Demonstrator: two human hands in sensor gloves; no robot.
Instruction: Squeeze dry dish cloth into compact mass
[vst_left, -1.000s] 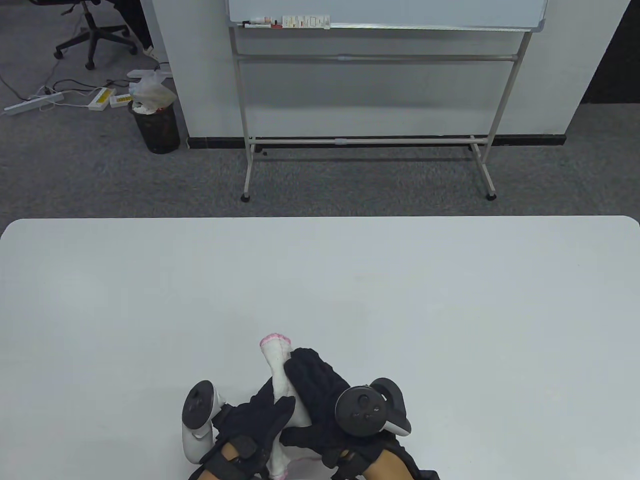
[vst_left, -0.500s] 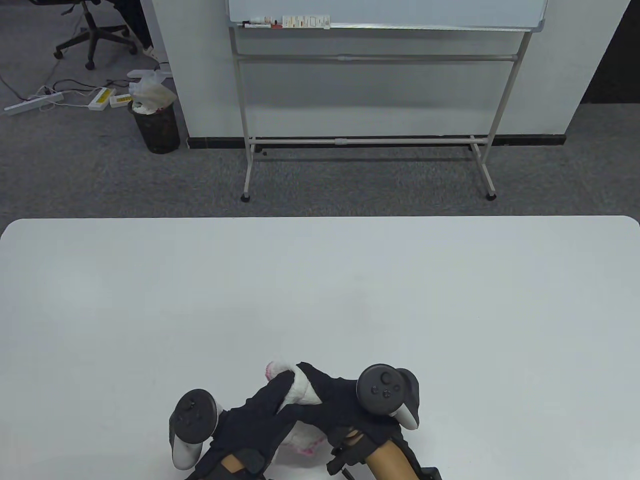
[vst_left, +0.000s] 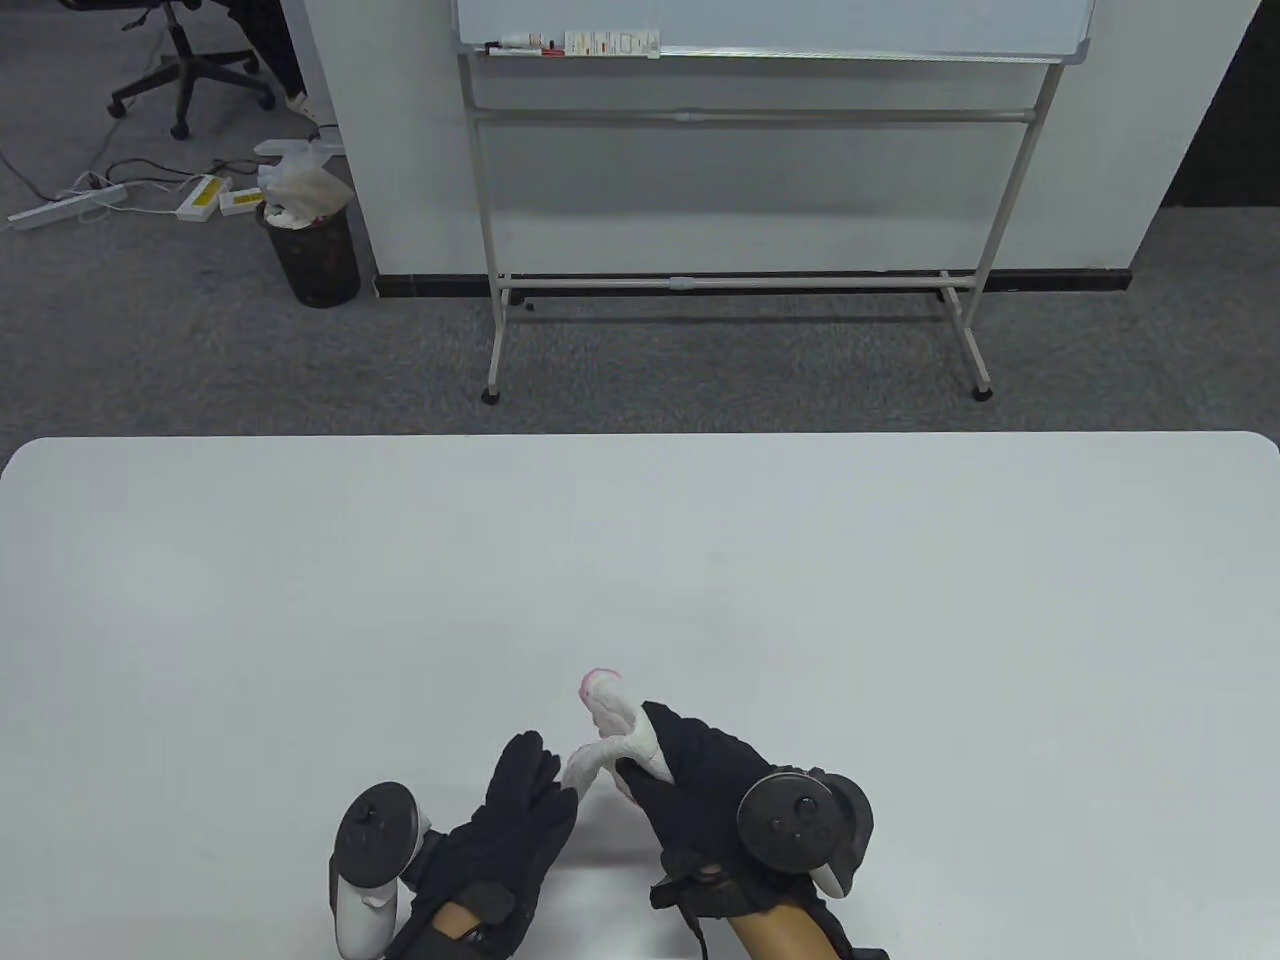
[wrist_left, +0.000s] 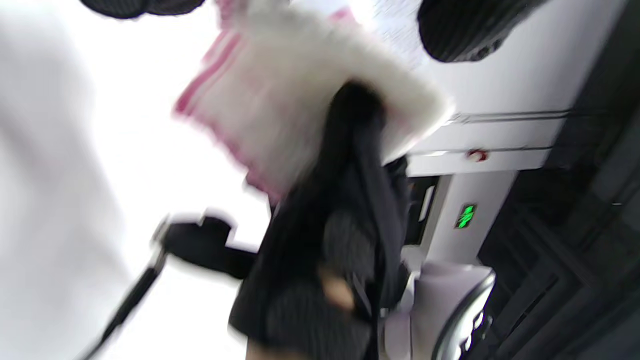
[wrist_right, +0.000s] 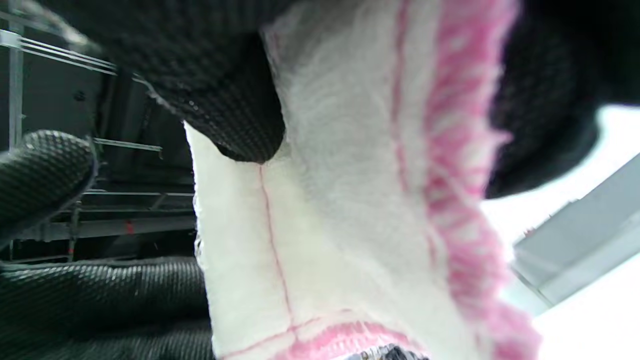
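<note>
Right hand (vst_left: 700, 790) grips the dish cloth (vst_left: 615, 735), bunched, ends protruding past the fingers. Left hand (vst_left: 510, 820) lies just beside it, fingers extended, holding nothing. Squeezing appears mid-course; next, tuck the loose ends into the fist.

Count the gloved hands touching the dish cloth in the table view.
2. The right hand grips the dish cloth at the table's near edge; the left hand touches the cloth's left end with its fingers.
</note>
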